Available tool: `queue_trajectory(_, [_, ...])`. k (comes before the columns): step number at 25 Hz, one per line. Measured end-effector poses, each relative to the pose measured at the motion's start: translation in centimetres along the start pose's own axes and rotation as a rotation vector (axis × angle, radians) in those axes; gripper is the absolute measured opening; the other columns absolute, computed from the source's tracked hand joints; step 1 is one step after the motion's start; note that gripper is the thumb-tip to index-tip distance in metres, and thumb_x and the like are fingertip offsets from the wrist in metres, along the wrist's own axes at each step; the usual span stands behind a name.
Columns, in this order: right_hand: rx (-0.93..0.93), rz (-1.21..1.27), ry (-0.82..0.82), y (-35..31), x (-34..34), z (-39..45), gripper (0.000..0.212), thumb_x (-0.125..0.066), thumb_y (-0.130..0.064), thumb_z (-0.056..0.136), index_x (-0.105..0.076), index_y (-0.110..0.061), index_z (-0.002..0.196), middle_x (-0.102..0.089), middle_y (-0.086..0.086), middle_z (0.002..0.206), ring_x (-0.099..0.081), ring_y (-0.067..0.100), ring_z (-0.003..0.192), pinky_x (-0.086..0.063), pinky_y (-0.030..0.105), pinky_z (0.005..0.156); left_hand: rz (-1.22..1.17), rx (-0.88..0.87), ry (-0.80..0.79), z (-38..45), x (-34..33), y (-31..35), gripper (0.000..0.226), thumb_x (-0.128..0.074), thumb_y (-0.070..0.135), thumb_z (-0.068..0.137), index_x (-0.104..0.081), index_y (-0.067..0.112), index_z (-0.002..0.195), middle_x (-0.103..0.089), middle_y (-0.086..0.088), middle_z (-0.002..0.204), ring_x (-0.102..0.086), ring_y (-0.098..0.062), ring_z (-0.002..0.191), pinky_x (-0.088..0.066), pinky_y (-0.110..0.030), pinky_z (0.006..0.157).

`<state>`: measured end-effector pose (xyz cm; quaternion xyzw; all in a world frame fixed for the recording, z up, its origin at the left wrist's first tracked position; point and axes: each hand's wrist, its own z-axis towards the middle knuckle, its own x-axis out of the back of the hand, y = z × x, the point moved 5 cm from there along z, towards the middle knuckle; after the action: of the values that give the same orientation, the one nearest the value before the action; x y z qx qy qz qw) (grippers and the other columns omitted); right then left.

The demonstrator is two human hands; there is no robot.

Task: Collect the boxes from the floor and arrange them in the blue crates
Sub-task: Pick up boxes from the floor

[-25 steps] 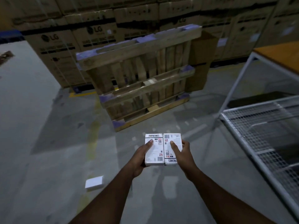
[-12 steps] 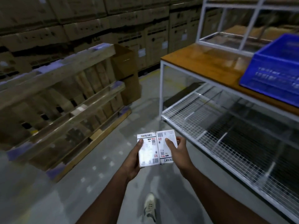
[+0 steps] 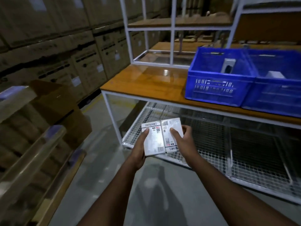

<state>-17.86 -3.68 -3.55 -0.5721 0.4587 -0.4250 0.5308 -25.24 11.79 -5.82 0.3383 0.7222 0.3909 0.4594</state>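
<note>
White boxes, two side by side and touching: left box [image 3: 152, 139] gripped by left hand [image 3: 140, 149], right box [image 3: 171, 135] by right hand [image 3: 183, 140], fingers curled round the outer edges, thumbs on top. Held over the wire shelf [image 3: 228, 157]. Beyond, two blue crates [image 3: 218, 88] sit on the wooden surface [image 3: 143, 85].

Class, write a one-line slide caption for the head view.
Left hand and right hand hold two white boxes side by side before a table with blue crates.
</note>
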Motion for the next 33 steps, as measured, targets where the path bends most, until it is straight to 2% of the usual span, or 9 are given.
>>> queue_trajectory(3, [0.016, 0.044, 0.109, -1.7, 2.5, 3.6, 0.039, -0.065, -0.031, 0.093, -0.04, -0.02, 0.119, -0.062, -0.001, 0.107, -0.066, 0.019, 0.095, -0.058, 0.041, 0.08, 0.015, 0.007, -0.023, 5.2, -3.3, 1.7, 0.036, -0.038, 0.031, 0.102, -0.064, 0.017, 0.123, -0.077, -0.008, 0.107, -0.073, -0.028, 0.094, -0.059, -0.046, 0.078])
queue_trajectory(6, [0.044, 0.087, 0.188, -3.3, 5.5, 7.2, 0.039, -0.065, -0.028, 0.092, -0.039, -0.02, 0.121, -0.063, 0.001, 0.109, -0.067, 0.022, 0.097, -0.059, 0.044, 0.081, 0.043, 0.016, -0.071, 9.9, -7.0, 2.5, 0.037, -0.039, 0.031, 0.101, -0.063, 0.014, 0.123, -0.075, -0.014, 0.111, -0.071, -0.032, 0.099, -0.054, -0.052, 0.09])
queue_trajectory(10, [0.098, 0.11, 0.264, -5.3, 10.1, 13.4, 0.04, -0.065, -0.028, 0.093, -0.041, -0.017, 0.122, -0.062, 0.002, 0.111, -0.065, 0.012, 0.091, -0.056, 0.024, 0.067, 0.131, -0.064, -0.142, 16.2, -13.0, 4.6, 0.043, -0.044, 0.036, 0.102, -0.056, 0.009, 0.134, -0.071, -0.017, 0.121, -0.069, -0.034, 0.108, -0.054, -0.047, 0.09])
queue_trajectory(17, [0.262, 0.138, 0.286, -12.1, 17.8, 24.6, 0.039, -0.064, -0.027, 0.093, -0.042, -0.019, 0.124, -0.058, -0.002, 0.121, -0.06, 0.016, 0.111, -0.053, 0.033, 0.089, 0.207, -0.259, -0.165, 25.4, -24.3, 10.4, 0.042, -0.046, 0.037, 0.104, -0.059, 0.008, 0.132, -0.071, -0.017, 0.121, -0.068, -0.035, 0.113, -0.054, -0.052, 0.096])
queue_trajectory(22, [0.313, 0.149, 0.218, -15.4, 21.4, 32.3, 0.047, -0.063, -0.031, 0.09, -0.042, -0.024, 0.131, -0.056, -0.002, 0.13, -0.058, 0.015, 0.116, -0.053, 0.036, 0.092, 0.151, -0.308, -0.105, 31.2, -29.8, 14.1, 0.048, -0.055, 0.027, 0.1, -0.04, 0.009, 0.141, -0.064, -0.022, 0.128, -0.067, -0.036, 0.113, -0.056, -0.05, 0.09])
queue_trajectory(26, [0.233, 0.04, 0.161, -15.3, 21.7, 38.0, 0.059, -0.063, -0.037, 0.084, -0.041, -0.022, 0.137, -0.052, 0.002, 0.135, -0.057, 0.015, 0.114, -0.049, 0.033, 0.089, 0.245, -0.339, 0.003, 36.2, -31.4, 16.4, 0.02, -0.061, 0.031, 0.094, -0.06, 0.013, 0.103, -0.07, -0.019, 0.114, -0.07, -0.032, 0.104, -0.056, -0.05, 0.091])
queue_trajectory(28, [0.193, -0.017, 0.136, -14.8, 21.4, 40.3, 0.06, -0.063, -0.034, 0.089, -0.038, -0.018, 0.141, -0.052, 0.001, 0.135, -0.057, 0.016, 0.113, -0.048, 0.031, 0.085, 0.37, -0.287, 0.064, 39.2, -30.7, 16.5, 0.029, -0.06, 0.035, 0.084, -0.07, 0.01, 0.095, -0.073, -0.021, 0.109, -0.07, -0.036, 0.101, -0.057, -0.051, 0.087])
queue_trajectory(31, [0.057, -0.2, 0.077, -13.6, 20.9, 43.2, 0.058, -0.06, -0.032, 0.094, -0.034, -0.014, 0.142, -0.049, -0.001, 0.134, -0.054, 0.02, 0.111, -0.049, 0.039, 0.089, 0.759, -0.227, 0.135, 42.2, -30.0, 16.0, 0.037, -0.049, 0.022, 0.094, -0.064, -0.007, 0.113, -0.067, -0.029, 0.099, -0.064, -0.027, 0.075, -0.052, -0.036, 0.061])
queue_trajectory(33, [-0.101, -0.359, 0.019, -12.7, 20.6, 44.7, 0.058, -0.056, -0.033, 0.096, -0.03, -0.01, 0.143, -0.053, 0.009, 0.132, -0.057, 0.025, 0.103, -0.051, 0.038, 0.078, 1.147, -0.16, 0.07, 43.6, -30.1, 15.9, 0.039, -0.047, 0.023, 0.099, -0.059, -0.006, 0.123, -0.066, -0.026, 0.113, -0.064, -0.031, 0.09, -0.052, -0.041, 0.076])
